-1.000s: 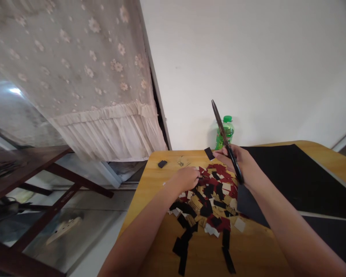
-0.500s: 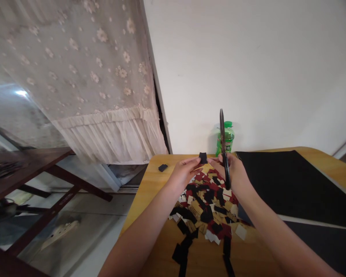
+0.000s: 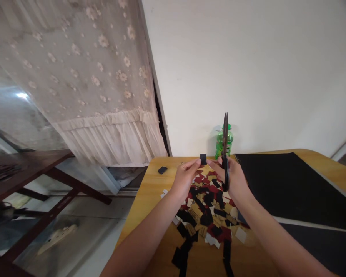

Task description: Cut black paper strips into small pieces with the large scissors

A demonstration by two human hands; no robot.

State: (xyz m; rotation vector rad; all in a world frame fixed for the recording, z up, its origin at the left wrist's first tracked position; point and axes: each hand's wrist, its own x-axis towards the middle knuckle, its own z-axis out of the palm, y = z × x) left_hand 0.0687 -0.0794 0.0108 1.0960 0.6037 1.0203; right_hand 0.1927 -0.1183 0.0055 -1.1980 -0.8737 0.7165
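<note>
Between the two hands, a small black paper square [image 3: 203, 158] stands upright, pinched at its lower edge by the left hand [image 3: 185, 179]. The right hand [image 3: 235, 179] grips long dark steel scissors [image 3: 225, 152] by the handles, blades closed, pointing up. Below both hands, a heap of cut black, red and tan paper scraps [image 3: 209, 207] lies on a yellow wooden table [image 3: 158, 184]; a green plastic bottle [image 3: 224, 143] stands beyond the right hand.

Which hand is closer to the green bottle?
The right hand, gripping the scissors, is closer, just in front of the green bottle. The left hand is farther away, in front and to the bottle's left.
</note>
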